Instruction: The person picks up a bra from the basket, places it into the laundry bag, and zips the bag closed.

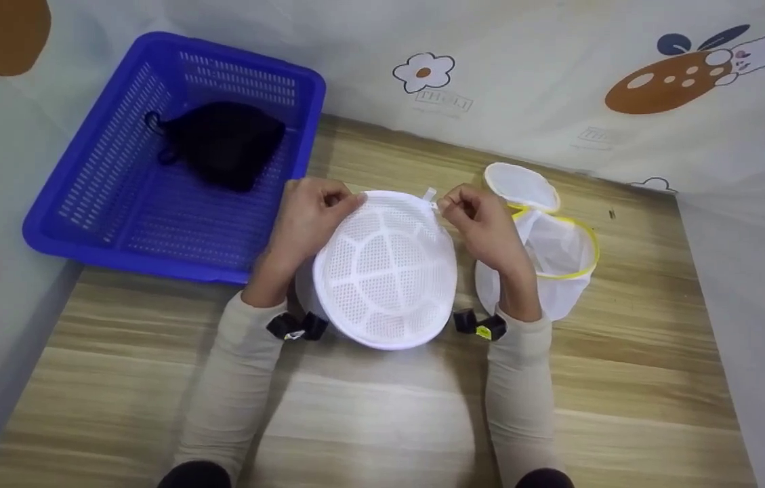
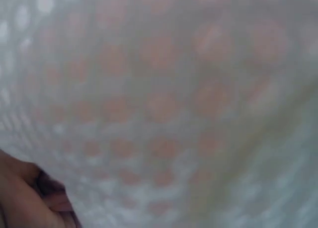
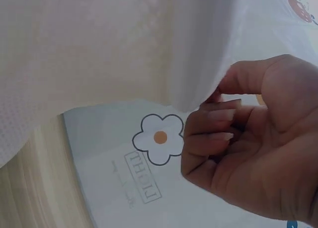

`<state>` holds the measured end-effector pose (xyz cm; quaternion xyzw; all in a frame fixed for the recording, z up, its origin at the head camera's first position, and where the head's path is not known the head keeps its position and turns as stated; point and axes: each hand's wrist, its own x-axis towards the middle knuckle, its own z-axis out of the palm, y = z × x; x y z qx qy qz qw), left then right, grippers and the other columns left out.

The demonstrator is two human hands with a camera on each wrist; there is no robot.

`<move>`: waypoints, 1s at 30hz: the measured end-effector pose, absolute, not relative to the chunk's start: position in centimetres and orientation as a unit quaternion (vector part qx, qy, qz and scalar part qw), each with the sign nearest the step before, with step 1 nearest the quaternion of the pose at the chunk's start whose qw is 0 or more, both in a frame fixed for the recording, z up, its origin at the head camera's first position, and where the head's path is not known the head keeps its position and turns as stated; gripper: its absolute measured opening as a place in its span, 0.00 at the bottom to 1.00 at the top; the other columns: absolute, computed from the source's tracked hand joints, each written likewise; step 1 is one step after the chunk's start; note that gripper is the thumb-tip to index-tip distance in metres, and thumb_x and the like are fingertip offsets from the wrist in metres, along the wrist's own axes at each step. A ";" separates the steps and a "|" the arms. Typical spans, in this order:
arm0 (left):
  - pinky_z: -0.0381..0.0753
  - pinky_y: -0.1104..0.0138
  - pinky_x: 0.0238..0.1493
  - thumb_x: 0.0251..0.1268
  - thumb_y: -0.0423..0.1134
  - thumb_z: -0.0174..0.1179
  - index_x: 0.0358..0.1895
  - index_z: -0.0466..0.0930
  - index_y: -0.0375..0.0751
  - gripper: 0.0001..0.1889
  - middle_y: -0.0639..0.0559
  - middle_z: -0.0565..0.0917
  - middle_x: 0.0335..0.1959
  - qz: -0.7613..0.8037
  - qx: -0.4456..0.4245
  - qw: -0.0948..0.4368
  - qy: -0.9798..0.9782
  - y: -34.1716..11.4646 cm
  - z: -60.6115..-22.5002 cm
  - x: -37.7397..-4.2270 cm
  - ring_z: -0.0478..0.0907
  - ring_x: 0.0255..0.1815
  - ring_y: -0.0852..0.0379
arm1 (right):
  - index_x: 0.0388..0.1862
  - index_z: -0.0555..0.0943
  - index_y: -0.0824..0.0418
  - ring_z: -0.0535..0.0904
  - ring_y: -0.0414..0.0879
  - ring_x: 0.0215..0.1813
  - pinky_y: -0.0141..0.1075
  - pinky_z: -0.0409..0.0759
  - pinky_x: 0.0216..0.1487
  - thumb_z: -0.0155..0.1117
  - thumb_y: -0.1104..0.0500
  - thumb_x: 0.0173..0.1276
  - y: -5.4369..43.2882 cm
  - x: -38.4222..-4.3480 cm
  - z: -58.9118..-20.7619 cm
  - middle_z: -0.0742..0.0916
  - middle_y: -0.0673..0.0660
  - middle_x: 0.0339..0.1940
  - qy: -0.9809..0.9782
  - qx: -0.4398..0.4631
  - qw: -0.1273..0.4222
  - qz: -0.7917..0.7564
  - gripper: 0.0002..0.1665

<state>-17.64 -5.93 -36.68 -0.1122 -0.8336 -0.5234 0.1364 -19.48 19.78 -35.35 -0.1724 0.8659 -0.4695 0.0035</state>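
A round white mesh laundry bag (image 1: 392,271) is held up over the table, its ribbed mesh top tilted toward me. At the bag's upper left rim, my left hand (image 1: 305,218) pinches the edge between thumb and curled fingers. My right hand (image 1: 487,224) pinches the upper right rim, beside a small white tab (image 1: 429,194). White mesh (image 2: 149,109) covers most of the left wrist view, leaving a bit of the hand (image 2: 27,195) at the lower left. In the right wrist view, thumb and forefinger meet on the bag's white edge (image 3: 198,84).
At the left, a blue plastic basket (image 1: 77,245) holds a black cloth item (image 1: 226,142) with small loops. A second white mesh bag (image 1: 575,291) with yellow trim stands right of my hand, its round lid (image 1: 523,186) flipped back. Patterned cloth (image 1: 524,81) backs the wooden table (image 1: 633,379).
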 end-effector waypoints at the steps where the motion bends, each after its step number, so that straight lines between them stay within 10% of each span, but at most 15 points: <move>1: 0.62 0.71 0.22 0.57 0.37 0.66 0.21 0.85 0.36 0.10 0.56 0.75 0.14 -0.522 -0.112 0.138 -0.834 -6.0 -36.7 -17.6 0.67 0.18 0.61 | 0.30 0.79 0.66 0.64 0.42 0.24 0.31 0.62 0.25 0.59 0.62 0.70 19.7 -19.5 -35.3 0.73 0.52 0.21 0.869 -0.173 0.006 -0.463 0.09; 18: 0.67 0.71 0.24 0.57 0.37 0.67 0.22 0.86 0.36 0.10 0.53 0.77 0.15 -0.537 -0.082 0.153 -0.825 -5.8 -37.3 -18.0 0.69 0.19 0.61 | 0.38 0.84 0.65 0.71 0.44 0.23 0.37 0.69 0.28 0.58 0.55 0.71 21.9 -13.5 -34.5 0.78 0.50 0.19 0.951 -0.116 0.002 -0.286 0.14; 30: 0.67 0.73 0.21 0.57 0.39 0.68 0.21 0.85 0.37 0.11 0.52 0.78 0.16 -0.554 -0.047 0.171 -0.814 -5.0 -37.6 -18.2 0.71 0.18 0.61 | 0.40 0.79 0.62 0.78 0.48 0.22 0.32 0.73 0.24 0.59 0.49 0.70 22.3 -10.3 -37.9 0.83 0.54 0.21 0.892 -0.098 0.088 -0.432 0.16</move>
